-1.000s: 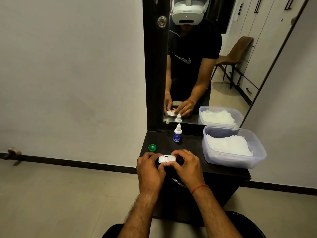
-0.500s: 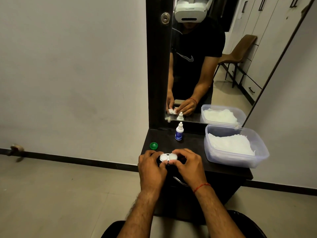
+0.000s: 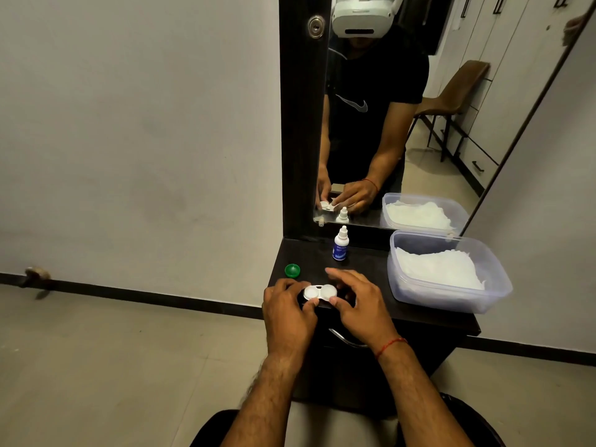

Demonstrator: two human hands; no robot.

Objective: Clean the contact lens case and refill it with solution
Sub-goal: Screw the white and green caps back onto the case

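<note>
The white contact lens case [image 3: 319, 292] is held just above the front of the dark table [image 3: 364, 262]. My left hand [image 3: 287, 314] grips its left end, thumb on the front edge. My right hand [image 3: 359, 301] holds the right end, with the thumb against the front by the white cap [image 3: 328, 290] and the other fingers arched behind it, index finger stretched out. The left well shows as an uncapped white ring. A green cap [image 3: 292, 271] lies on the table to the left. The small solution bottle [image 3: 340, 245] stands upright behind the case.
A clear plastic tub [image 3: 496, 285] with white tissues sits on the table's right side. A mirror [image 3: 419, 130] in a dark frame rises behind the table and reflects the person and both hands. A drawer handle [image 3: 346, 340] is below my right wrist.
My right hand's fingers have lifted and spread, uncovering the white cap on the case's right side. My left hand keeps its grip, and the case has stayed in place.
</note>
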